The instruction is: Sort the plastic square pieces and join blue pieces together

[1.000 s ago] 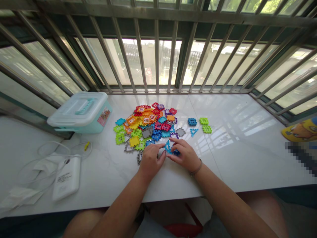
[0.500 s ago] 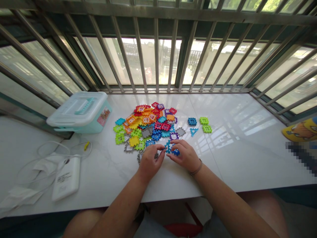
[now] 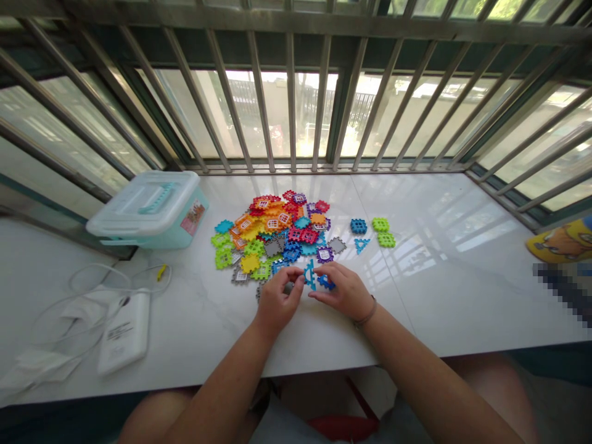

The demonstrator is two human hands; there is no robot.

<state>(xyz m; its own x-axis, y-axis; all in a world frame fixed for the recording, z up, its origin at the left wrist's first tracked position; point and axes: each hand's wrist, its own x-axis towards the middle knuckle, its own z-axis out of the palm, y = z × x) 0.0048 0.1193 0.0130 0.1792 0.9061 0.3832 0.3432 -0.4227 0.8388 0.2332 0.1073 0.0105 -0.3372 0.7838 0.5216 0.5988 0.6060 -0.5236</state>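
My left hand (image 3: 281,300) pinches a light-blue toothed building piece (image 3: 310,276), with a curved edge and an opening, between thumb and fingertips. It stands on edge, its straight side toward my right hand (image 3: 343,288). My right hand is curled around a dark-blue toothed building piece (image 3: 326,282), partly hidden by the fingers; its thumb and index tips lie close to the light-blue piece. Just beyond both hands spreads a pile of coloured interlocking pieces, including a yellow piece (image 3: 250,264), a purple window piece (image 3: 324,254) and a grey square piece (image 3: 337,245).
Right of the pile lie a dark-blue stack (image 3: 358,226), a light-blue triangle (image 3: 361,245) and green pieces (image 3: 386,240). A lidded turquoise box (image 3: 185,231), white power bank (image 3: 124,333) and cable stand left. A yellow container (image 3: 562,242) is far right; metal bars line the back.
The light-blue piece has turned, showing its curved outline more clearly, and shifted slightly left. Both hands stay close together, with small finger movements.
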